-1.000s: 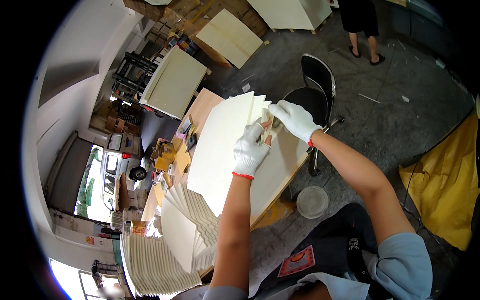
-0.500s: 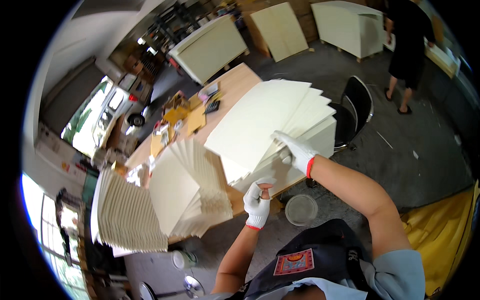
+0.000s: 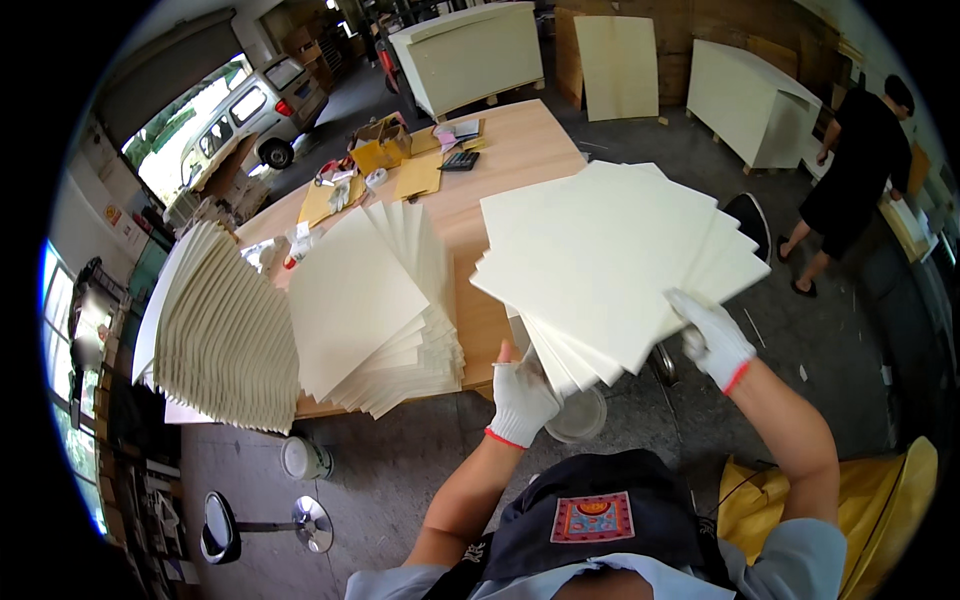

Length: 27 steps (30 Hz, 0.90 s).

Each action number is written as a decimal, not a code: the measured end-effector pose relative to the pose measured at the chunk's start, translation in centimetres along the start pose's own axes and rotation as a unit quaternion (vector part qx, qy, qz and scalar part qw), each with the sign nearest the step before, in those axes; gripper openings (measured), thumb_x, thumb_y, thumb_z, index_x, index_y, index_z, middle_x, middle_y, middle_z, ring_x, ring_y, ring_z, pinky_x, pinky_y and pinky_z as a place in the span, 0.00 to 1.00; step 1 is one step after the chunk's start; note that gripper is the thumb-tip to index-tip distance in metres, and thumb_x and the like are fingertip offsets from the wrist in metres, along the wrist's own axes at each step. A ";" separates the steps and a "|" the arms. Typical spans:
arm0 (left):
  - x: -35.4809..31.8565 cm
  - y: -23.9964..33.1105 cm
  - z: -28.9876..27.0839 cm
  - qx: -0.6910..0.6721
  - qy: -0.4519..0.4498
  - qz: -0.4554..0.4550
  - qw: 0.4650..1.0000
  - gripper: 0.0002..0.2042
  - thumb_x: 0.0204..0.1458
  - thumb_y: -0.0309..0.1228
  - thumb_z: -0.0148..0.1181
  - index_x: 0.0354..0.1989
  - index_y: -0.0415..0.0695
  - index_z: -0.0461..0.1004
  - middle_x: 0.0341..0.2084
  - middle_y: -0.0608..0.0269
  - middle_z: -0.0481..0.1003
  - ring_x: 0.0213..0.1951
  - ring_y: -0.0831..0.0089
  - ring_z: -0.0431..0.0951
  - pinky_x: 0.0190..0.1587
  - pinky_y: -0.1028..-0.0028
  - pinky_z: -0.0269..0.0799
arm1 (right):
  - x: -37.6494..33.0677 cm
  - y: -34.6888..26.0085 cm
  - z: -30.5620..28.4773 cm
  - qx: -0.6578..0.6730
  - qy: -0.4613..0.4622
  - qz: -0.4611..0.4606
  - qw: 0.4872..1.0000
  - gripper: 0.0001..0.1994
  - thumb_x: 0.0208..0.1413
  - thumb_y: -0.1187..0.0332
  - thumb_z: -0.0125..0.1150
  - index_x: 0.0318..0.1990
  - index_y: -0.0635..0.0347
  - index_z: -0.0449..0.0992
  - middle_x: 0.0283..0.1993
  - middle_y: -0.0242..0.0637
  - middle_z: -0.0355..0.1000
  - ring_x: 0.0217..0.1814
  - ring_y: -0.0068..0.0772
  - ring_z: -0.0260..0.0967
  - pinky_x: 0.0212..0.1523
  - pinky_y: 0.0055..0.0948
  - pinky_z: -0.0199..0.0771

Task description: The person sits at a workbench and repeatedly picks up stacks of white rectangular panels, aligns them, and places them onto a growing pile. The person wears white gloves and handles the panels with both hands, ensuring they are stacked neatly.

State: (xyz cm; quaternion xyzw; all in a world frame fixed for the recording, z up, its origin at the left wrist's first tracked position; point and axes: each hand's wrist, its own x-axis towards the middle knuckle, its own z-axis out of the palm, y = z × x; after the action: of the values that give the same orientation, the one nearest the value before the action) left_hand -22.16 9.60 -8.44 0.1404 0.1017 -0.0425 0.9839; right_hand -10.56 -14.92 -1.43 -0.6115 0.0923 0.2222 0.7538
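A fanned stack of stiff white sheets (image 3: 600, 260), like card or board, is tilted up over the front right part of the wooden table. My right hand (image 3: 712, 340), in a white knit glove with a red cuff, is closed on its lower right edge. At its lower left corner, my left hand (image 3: 524, 400) grips the edges. The bare left thumb sticks up out of the glove, and the left fingers are partly hidden by the sheets. Left of them on the table (image 3: 468, 330) stands a twisted pile of cream sheets (image 3: 355, 300).
Another tall curved pile (image 3: 215, 330) stands at the table's left end. A calculator (image 3: 460, 161), yellow box (image 3: 382, 143) and scissors lie farther back. Below are a white bucket (image 3: 305, 458), round lid (image 3: 578, 415) and stool (image 3: 222, 528). A person (image 3: 855, 170) stands at far right, beyond a black chair (image 3: 750, 225).
The white sheets have come up off the table and toward me, fanned wider. My right hand has moved right along their edge; my left hand has closed on their lower left corner. My view has turned.
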 end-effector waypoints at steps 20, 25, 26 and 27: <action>-10.5 11.0 3.7 0.182 0.173 0.472 0.845 0.25 0.57 0.20 0.55 0.64 0.46 0.59 0.54 0.56 0.66 0.55 0.61 0.70 0.58 0.60 0.70 | 0.4 -3.4 17.3 0.006 -0.331 -0.204 0.921 0.17 0.57 0.63 0.67 0.46 0.68 0.75 0.39 0.36 0.77 0.37 0.24 0.73 0.37 0.25 0.75; -9.3 17.7 1.7 0.201 0.139 0.579 0.778 0.17 0.62 0.26 0.46 0.59 0.41 0.64 0.54 0.57 0.68 0.57 0.63 0.69 0.63 0.58 0.67 | -0.6 3.1 28.2 -0.180 -0.384 -0.089 0.901 0.25 0.53 0.47 0.66 0.41 0.65 0.74 0.33 0.33 0.69 0.36 0.27 0.68 0.38 0.27 0.71; -8.8 18.9 0.5 0.171 0.174 0.560 0.792 0.16 0.62 0.26 0.46 0.59 0.41 0.66 0.53 0.58 0.69 0.57 0.64 0.69 0.61 0.60 0.67 | -0.2 3.3 29.5 -0.177 -0.359 -0.080 0.913 0.23 0.53 0.47 0.67 0.38 0.61 0.73 0.32 0.30 0.68 0.34 0.23 0.65 0.36 0.24 0.68; -8.4 20.7 -1.8 0.142 0.213 0.545 0.798 0.16 0.62 0.27 0.47 0.58 0.41 0.67 0.52 0.59 0.69 0.57 0.65 0.70 0.60 0.62 0.68 | 0.2 3.9 30.7 -0.172 -0.343 -0.069 0.921 0.22 0.52 0.46 0.68 0.34 0.57 0.73 0.31 0.28 0.67 0.32 0.20 0.62 0.33 0.21 0.64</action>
State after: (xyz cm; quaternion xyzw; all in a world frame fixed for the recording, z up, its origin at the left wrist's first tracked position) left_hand -28.38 30.35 -2.85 0.3159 0.2079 0.5179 0.7673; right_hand -16.19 15.30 2.32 -0.6229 -0.2540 0.3786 0.6357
